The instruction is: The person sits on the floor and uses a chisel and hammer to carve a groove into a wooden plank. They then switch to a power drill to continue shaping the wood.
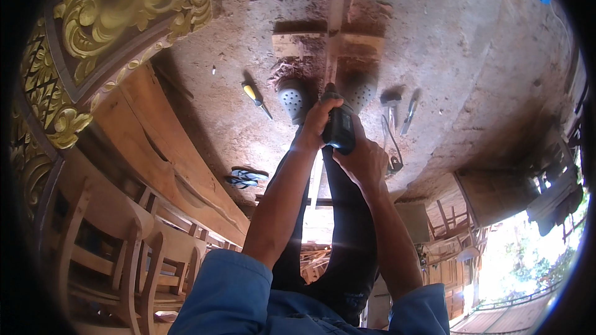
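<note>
A dark power drill (339,129) is gripped in both hands, its front end pointing down and away over a long narrow wooden strip (336,18). My left hand (316,124) wraps around the left side of the drill's front part. Around its rear, on the right, closes my right hand (365,160). Whether the bit touches the wood cannot be made out. A wooden crosspiece (295,45) lies under the strip on the floor, with shavings near it. My feet, in grey clogs (293,100) with holes, stand on either side of the strip.
Left of my feet lies a yellow-and-black-handled screwdriver (251,91). To the right are a hammer (391,100) and a slim bladed tool (410,113). Flip-flops (247,175) sit further left, beside wooden boards (164,149), chairs (133,242) and a gold carved panel (133,9).
</note>
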Action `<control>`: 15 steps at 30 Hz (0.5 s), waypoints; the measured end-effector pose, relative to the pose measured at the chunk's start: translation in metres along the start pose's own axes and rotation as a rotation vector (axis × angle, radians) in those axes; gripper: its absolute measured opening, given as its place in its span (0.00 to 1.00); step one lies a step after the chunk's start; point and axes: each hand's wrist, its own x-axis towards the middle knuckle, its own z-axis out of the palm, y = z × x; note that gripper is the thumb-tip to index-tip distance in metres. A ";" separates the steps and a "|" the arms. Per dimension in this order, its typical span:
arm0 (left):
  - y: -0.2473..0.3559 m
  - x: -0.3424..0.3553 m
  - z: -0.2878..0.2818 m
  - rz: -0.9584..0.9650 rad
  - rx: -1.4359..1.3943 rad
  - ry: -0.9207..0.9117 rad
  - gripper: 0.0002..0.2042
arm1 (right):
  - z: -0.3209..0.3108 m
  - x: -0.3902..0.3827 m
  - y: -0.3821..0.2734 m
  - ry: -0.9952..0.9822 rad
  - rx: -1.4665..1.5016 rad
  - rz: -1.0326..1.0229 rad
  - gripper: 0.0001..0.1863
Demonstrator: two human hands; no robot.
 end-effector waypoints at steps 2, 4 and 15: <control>-0.001 0.002 -0.002 -0.004 -0.013 -0.007 0.11 | 0.000 0.002 0.000 -0.014 -0.008 0.008 0.47; -0.001 0.004 -0.003 -0.004 -0.019 0.005 0.11 | 0.001 0.003 0.000 -0.016 -0.009 0.012 0.47; -0.003 -0.004 0.009 0.071 0.022 0.026 0.13 | 0.003 -0.004 0.004 0.017 0.005 -0.006 0.49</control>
